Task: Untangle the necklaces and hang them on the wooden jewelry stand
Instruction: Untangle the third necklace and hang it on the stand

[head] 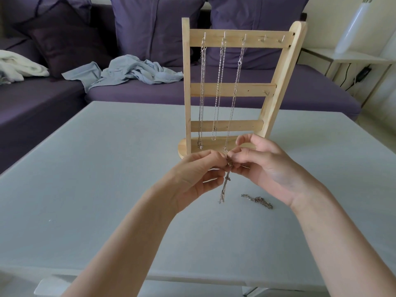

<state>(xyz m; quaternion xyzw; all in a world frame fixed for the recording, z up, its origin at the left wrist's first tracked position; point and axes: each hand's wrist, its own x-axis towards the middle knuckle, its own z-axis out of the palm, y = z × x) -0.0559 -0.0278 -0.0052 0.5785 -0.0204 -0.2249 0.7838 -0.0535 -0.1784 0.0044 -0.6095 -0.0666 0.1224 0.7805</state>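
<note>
Left hand (pixel 194 176) and right hand (pixel 263 166), fingertips meeting, both pinching a knotted necklace (pixel 227 179) above the pale worktop (pixel 96 179), its loose end trailing down to the surface. Second chain (pixel 257 201) lying loose on the worktop just right of it, under the right wrist. Wooden jewelry stand (pixel 231 88) upright just behind the hands, three chains hung from its top rail; bare surface spreads left and right to the worktop edges, purple sofa (pixel 64 97) beyond.

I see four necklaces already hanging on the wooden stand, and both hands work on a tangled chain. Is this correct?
Not quite: the head view shows three necklaces on the wooden stand, not four. Both hands, left and right, do work on a tangled chain.
</note>
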